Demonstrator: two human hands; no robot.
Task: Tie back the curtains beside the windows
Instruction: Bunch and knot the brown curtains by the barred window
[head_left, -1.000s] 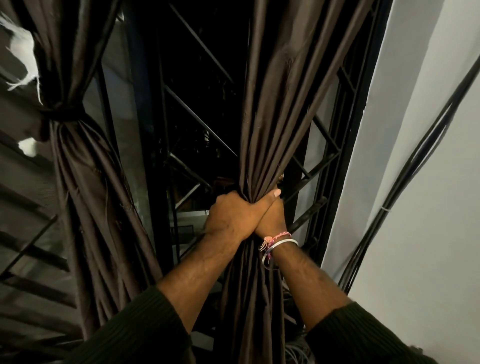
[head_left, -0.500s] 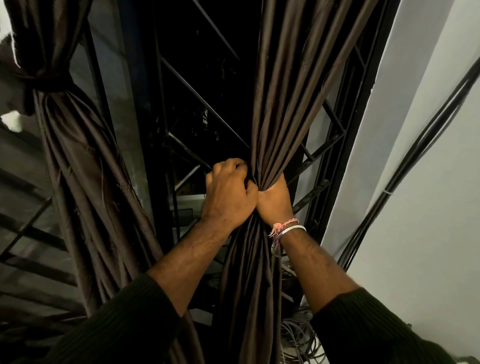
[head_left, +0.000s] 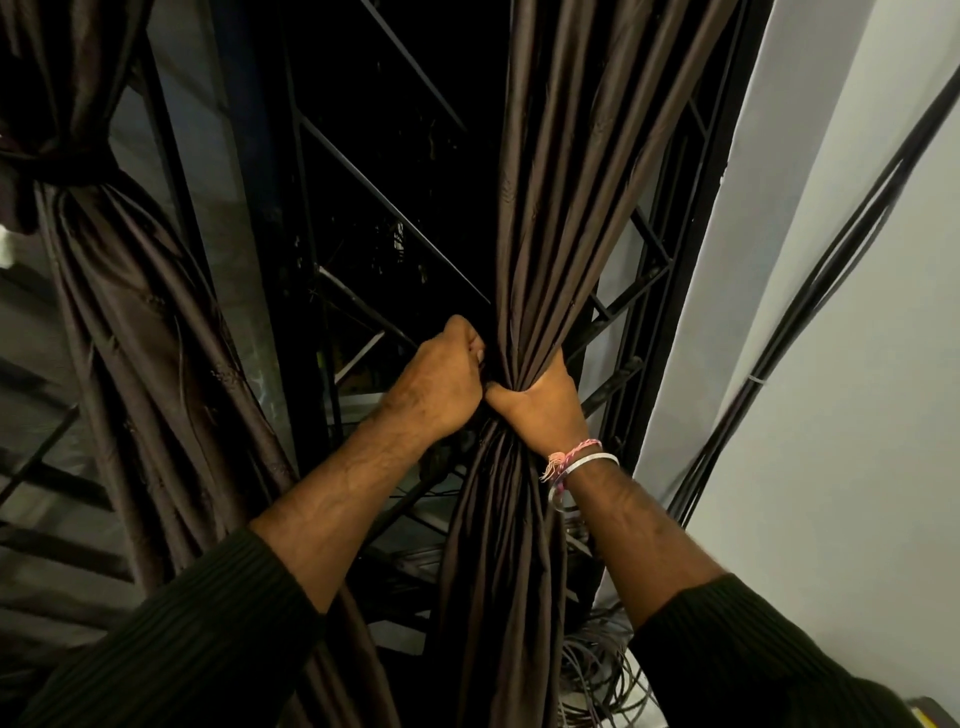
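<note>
head | step: gathering right curtain (head_left: 550, 208) before the window grille (head_left: 644, 270); right hand (head_left: 540, 400) clamped round the bunch, left hand (head_left: 441, 384) curled into its folds | next: likely needs a tie, none visible | around: left curtain (head_left: 130, 322) already tied; wall cables (head_left: 810, 291) near, not obstructing

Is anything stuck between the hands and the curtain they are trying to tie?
No, nothing visible is in the way. The right hand grips the bunched right curtain directly, and the left hand curls against the same bunch on its left side. The left curtain hangs apart, already tied.
</note>
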